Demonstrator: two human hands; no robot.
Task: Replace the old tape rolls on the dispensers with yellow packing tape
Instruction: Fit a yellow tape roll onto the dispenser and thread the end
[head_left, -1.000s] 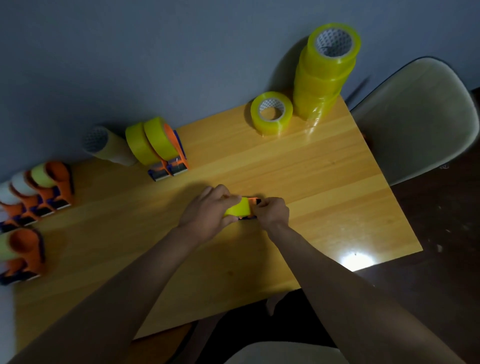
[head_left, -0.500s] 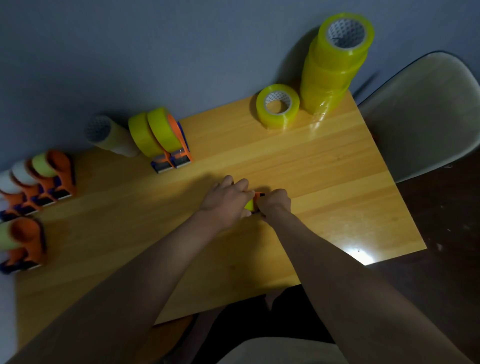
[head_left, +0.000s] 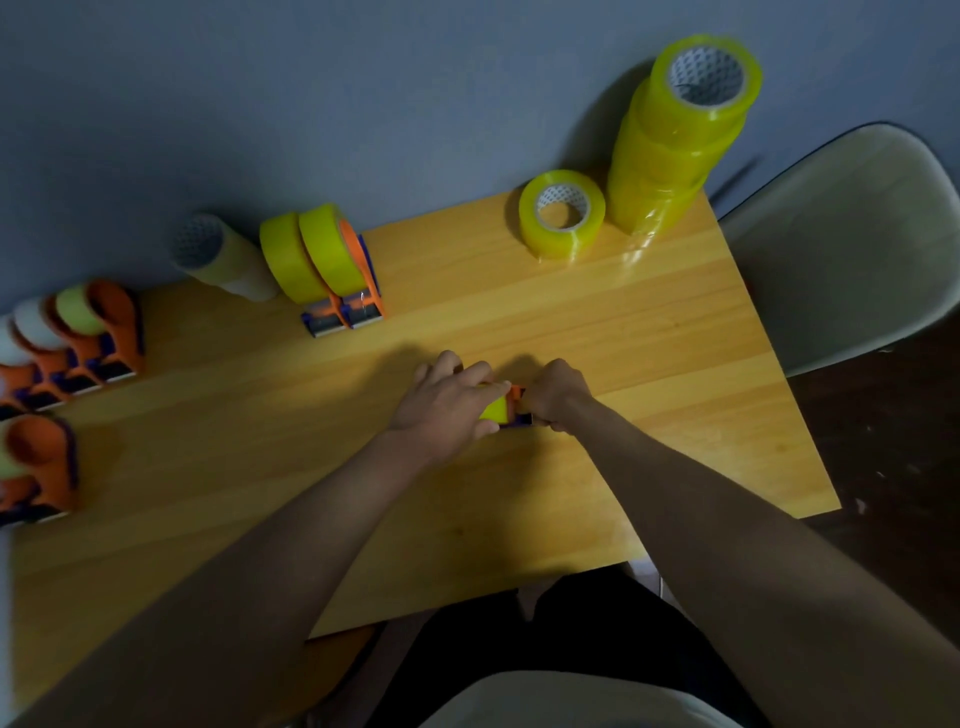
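Nearest me, both forearms reach out over the wooden desk (head_left: 649, 338) and meet at its middle. My left hand (head_left: 447, 408) curls its grip over a yellow tape roll (head_left: 493, 409), fingers draped across the top and thumb underneath, so only a sliver of yellow shows. My right hand (head_left: 555, 393) is clenched tight on the orange dispenser (head_left: 518, 393) that carries that roll, of which only a small orange and dark part shows between the two hands. The dispenser sits low, at the desk surface.

Farther back and left, two dispensers loaded with yellow rolls (head_left: 324, 265) stand side by side, with a pale, almost empty core (head_left: 221, 257) lying just beside them. At the left edge, more orange dispensers (head_left: 78, 343) cluster in a row. At the far right corner, a single yellow roll (head_left: 562, 213) lies flat beside a tall stack of yellow rolls (head_left: 675, 135). A pale chair (head_left: 852, 249) stands beyond the desk's right edge.
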